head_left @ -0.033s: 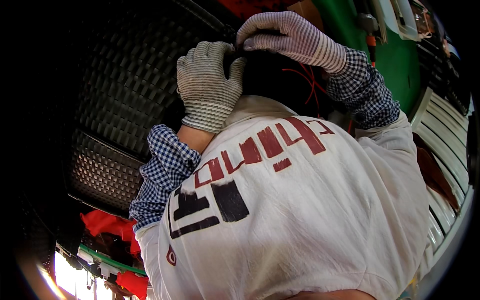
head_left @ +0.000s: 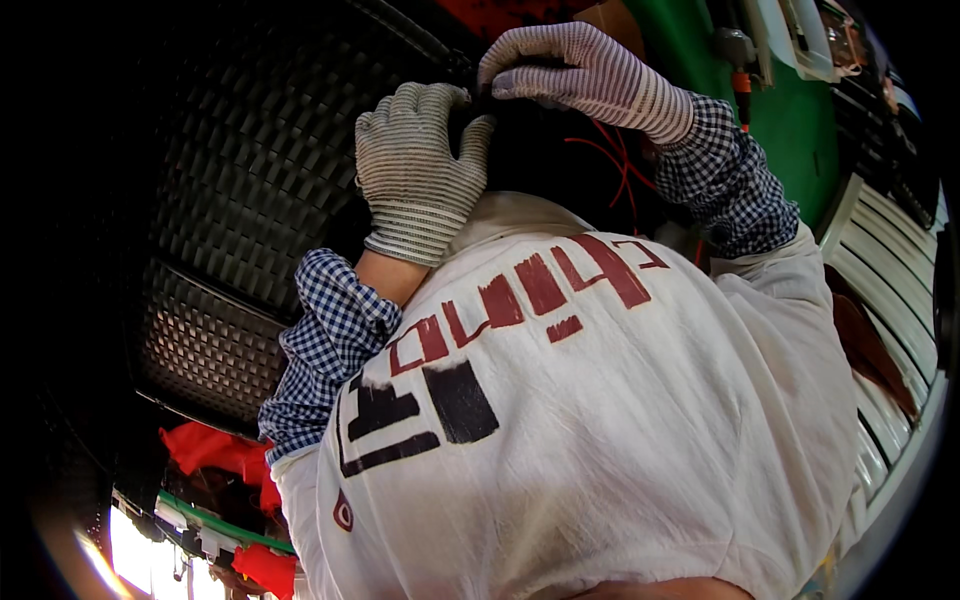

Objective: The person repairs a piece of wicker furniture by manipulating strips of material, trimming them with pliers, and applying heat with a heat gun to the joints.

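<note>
A dark woven panel (head_left: pixel 260 170), wicker-like, fills the upper left. My left hand (head_left: pixel 415 165), in a grey striped knit glove, is bent over the panel's shadowed right edge, its thumb apart from the fingers. Just right of it, my right hand (head_left: pixel 590 80), in a paler striped glove, has its thumb and fingertips drawn together in a pinch. The tips of both hands come close to each other at a dark spot. Shadow hides whatever lies between the right fingertips.
Thin red cords (head_left: pixel 625 165) hang below my right wrist. Behind it stands a green surface (head_left: pixel 800 140) with a grey and orange tool (head_left: pixel 738 60). Slatted pale panels (head_left: pixel 890 270) rise at the right. Red cloth (head_left: pixel 215 447) lies at the lower left.
My right hand has shifted very slightly to the right, its fingertips still pinched. The left hand stays almost exactly where it was.
</note>
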Demonstrator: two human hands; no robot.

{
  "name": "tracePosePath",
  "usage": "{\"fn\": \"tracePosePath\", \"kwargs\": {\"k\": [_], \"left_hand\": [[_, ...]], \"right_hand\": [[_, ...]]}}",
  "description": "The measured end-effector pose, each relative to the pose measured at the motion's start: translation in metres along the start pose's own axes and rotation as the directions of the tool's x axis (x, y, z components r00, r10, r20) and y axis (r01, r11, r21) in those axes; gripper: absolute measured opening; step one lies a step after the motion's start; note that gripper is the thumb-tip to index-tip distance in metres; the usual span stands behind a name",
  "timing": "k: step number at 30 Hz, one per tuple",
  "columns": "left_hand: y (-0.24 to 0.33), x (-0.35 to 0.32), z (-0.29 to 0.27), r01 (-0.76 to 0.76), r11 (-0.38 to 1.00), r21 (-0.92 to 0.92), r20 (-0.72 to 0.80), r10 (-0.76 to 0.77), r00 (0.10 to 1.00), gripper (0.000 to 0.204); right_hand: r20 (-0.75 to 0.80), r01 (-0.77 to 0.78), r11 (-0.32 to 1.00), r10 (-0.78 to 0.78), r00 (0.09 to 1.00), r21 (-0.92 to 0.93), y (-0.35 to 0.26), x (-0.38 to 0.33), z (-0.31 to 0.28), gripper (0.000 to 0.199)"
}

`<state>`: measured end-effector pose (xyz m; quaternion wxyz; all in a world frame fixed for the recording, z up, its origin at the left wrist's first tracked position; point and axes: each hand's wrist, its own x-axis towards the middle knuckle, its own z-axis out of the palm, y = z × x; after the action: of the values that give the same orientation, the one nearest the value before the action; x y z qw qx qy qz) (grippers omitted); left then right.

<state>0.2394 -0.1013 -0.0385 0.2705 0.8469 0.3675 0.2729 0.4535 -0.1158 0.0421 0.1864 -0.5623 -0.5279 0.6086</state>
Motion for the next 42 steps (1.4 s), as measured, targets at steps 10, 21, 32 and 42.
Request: {"fn": "tracePosePath", "kwargs": {"k": [10,21,32,42], "left_hand": [[0.014,0.005,-0.015,-0.136,0.98,-0.145,-0.052,0.129,0.99,0.035],[0.017,-0.004,-0.012,-0.054,0.926,-0.373,-0.073,0.029,0.997,0.013],[0.02,-0.003,-0.018,-0.055,0.912,-0.407,-0.01,0.056,0.998,0.013],[0.019,0.008,-0.021,-0.096,0.922,-0.374,-0.06,0.079,0.995,0.014]], "right_hand": [[-0.174,0.406,0.888,-0.444,0.879,-0.215,-0.018,-0.015,0.04,0.014],[-0.617,-0.124,0.668,-0.579,0.533,-0.734,-0.021,-0.056,-0.094,0.014],[-0.775,-0.616,0.47,-0.42,0.473,-0.631,-0.022,0.053,-0.284,0.034],[-0.854,-0.804,0.314,-0.315,0.413,-0.505,0.014,0.113,-0.366,0.045]]}}
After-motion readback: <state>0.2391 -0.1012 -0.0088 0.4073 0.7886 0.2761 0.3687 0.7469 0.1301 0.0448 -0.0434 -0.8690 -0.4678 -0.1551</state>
